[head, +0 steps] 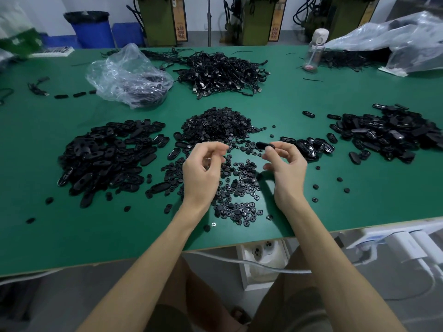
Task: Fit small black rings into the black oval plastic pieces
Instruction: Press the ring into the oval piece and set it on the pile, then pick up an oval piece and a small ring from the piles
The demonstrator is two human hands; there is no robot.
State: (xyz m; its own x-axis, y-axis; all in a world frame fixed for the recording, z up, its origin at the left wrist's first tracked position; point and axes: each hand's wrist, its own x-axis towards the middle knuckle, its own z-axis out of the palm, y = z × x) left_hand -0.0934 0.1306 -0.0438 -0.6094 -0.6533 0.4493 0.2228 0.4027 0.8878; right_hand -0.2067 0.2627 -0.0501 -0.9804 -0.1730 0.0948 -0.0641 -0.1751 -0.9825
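**Over the scattered rings: one oval held up, ready for its insert**

Above the near middle of the green table (287, 97), the right hand (286, 165) holds a black oval piece (265, 145) clear of the surface. It pinches the piece by one end between thumb and curled fingertips, so the body juts out toward the other hand. That grip looks chosen to leave the opening free for a ring.

The left hand (202, 168) hovers just beside it, knuckles toward the camera, fingers curled in and thumb tip close to the forefinger. Whether a ring sits in that pinch I cannot tell, as the fingers hide it. The two hands are near but apart, wrists raised off the table, forearms coming in from the near edge in a narrow V.

The stock seems laid out to suit this work. The small rings (236, 188) lie scattered right under the hands, with a heap of rings (223, 124) just behind, so a pick-up needs little reach. A broad heap of ovals (107, 159) sits to the left and another oval heap (386, 136) well off to the right. A smaller cluster (311, 146) lies just beyond the right hand. Which side is finished work the picture does not settle. Farther back lie a tangle of cables (223, 70) and a crumpled plastic bag (129, 73).
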